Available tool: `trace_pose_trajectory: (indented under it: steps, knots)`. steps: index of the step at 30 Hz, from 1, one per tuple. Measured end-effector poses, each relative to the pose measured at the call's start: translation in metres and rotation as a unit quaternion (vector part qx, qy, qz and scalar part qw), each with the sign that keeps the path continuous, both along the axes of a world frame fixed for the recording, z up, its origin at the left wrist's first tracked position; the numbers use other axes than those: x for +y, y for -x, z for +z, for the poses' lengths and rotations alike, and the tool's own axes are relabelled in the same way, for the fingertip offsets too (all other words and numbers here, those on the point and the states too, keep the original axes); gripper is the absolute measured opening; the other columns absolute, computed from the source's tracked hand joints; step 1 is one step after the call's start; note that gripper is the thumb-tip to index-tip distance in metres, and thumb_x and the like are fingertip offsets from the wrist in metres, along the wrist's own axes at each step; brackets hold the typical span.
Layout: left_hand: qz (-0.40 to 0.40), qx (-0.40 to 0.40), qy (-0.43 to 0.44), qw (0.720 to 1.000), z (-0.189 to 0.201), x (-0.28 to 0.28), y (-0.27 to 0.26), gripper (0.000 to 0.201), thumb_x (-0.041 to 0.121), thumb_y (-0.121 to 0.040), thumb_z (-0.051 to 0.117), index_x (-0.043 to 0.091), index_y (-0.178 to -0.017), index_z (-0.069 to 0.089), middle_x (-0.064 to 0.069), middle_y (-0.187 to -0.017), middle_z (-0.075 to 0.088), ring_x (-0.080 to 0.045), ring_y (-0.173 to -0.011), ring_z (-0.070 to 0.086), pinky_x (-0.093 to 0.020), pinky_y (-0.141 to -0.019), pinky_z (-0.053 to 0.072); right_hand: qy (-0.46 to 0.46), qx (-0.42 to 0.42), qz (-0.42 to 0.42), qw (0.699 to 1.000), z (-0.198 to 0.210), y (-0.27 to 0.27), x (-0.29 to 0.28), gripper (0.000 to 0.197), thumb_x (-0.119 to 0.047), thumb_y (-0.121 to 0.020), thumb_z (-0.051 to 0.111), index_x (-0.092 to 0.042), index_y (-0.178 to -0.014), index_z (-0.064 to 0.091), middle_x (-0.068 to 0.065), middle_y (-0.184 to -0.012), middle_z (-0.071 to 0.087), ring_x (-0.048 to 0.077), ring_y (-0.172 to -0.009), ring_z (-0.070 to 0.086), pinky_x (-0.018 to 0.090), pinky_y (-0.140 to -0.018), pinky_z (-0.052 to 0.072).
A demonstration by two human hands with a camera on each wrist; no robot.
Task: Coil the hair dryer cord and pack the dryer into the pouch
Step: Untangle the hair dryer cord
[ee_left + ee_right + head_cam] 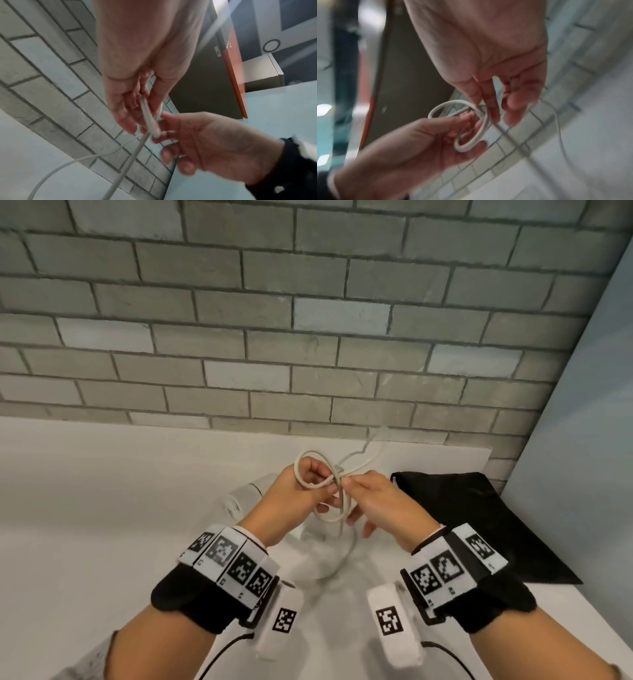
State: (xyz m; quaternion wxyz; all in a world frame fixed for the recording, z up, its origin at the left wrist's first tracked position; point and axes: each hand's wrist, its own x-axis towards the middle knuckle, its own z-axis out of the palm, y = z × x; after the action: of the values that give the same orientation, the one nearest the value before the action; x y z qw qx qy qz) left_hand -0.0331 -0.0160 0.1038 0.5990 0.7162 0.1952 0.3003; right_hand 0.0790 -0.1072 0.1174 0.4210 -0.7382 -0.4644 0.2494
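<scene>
The white cord [311,453] is wound into a few small loops held above the counter. My left hand [318,491] grips those loops, which lie across its fingers [471,147]. From the other side my right hand [356,484] pinches the cord where the strands cross [150,121]. A loose length trails off toward the back wall. The white hair dryer [245,498] lies on the counter under my left hand, partly hidden by it. To the right, the black pouch [472,508] lies flat on the counter.
The white counter [102,508] runs along a grey brick wall [239,337]. A pale blue panel [582,440] closes off the right side, just behind the pouch. The counter's front right edge runs close to my right wrist.
</scene>
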Motion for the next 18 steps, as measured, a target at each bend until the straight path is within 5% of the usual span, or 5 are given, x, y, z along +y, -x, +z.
trace_pose_trajectory:
  steps: [2,4,7,10,18]
  knots:
    - [0.003,0.006,-0.008,1.0,0.003,0.004,0.001,0.016,-0.003,-0.086,0.054,0.012,-0.08,0.05,-0.006,-0.077,0.057,-0.009,-0.058,0.065,-0.025,-0.061,0.049,-0.048,-0.261,-0.09,0.96,0.001,-0.01,-0.002,0.031,-0.028,-0.09,0.05,-0.004,-0.082,0.068,0.005,-0.087,0.055,0.023,-0.075,0.058,0.03,-0.06,0.043]
    - [-0.003,0.02,-0.022,1.0,0.01,0.005,0.004,0.02,-0.005,-0.088,0.048,0.013,-0.08,0.051,-0.003,-0.077,0.054,-0.012,-0.061,0.062,-0.026,-0.064,0.049,-0.169,-0.316,-0.084,0.93,0.009,-0.013,-0.006,0.014,-0.023,-0.084,0.06,-0.01,-0.087,0.064,-0.002,-0.091,0.049,0.011,-0.075,0.05,0.019,-0.063,0.038]
    - [-0.023,0.035,-0.059,0.997,0.018,0.005,0.007,0.024,-0.004,-0.089,0.042,0.014,-0.082,0.056,0.0,-0.08,0.058,-0.014,-0.068,0.059,-0.03,-0.07,0.049,-0.16,-0.264,0.081,0.948,0.014,-0.015,-0.003,0.051,-0.012,-0.082,0.062,-0.024,-0.127,0.043,-0.009,-0.111,0.046,0.0,-0.079,0.047,0.008,-0.065,0.04]
    - [-0.043,0.031,-0.062,0.997,0.022,0.005,0.009,0.022,-0.002,-0.09,0.042,0.012,-0.088,0.058,-0.001,-0.083,0.063,-0.015,-0.071,0.062,-0.029,-0.072,0.051,-0.101,-0.113,0.166,0.974,0.015,-0.015,0.001,0.062,-0.007,-0.085,0.059,-0.027,-0.137,0.031,0.002,-0.104,0.059,0.01,-0.069,0.051,0.01,-0.056,0.041]
    - [0.009,-0.038,0.067,0.997,0.018,0.012,0.012,0.029,0.003,-0.095,0.029,0.012,-0.093,0.057,-0.003,-0.07,0.046,-0.017,-0.058,0.067,-0.032,-0.06,0.056,-0.116,0.106,0.151,0.976,0.013,-0.018,-0.003,0.021,0.007,-0.084,0.055,-0.014,-0.088,0.056,0.005,-0.072,0.052,0.006,-0.037,0.045,0.014,-0.037,0.035]
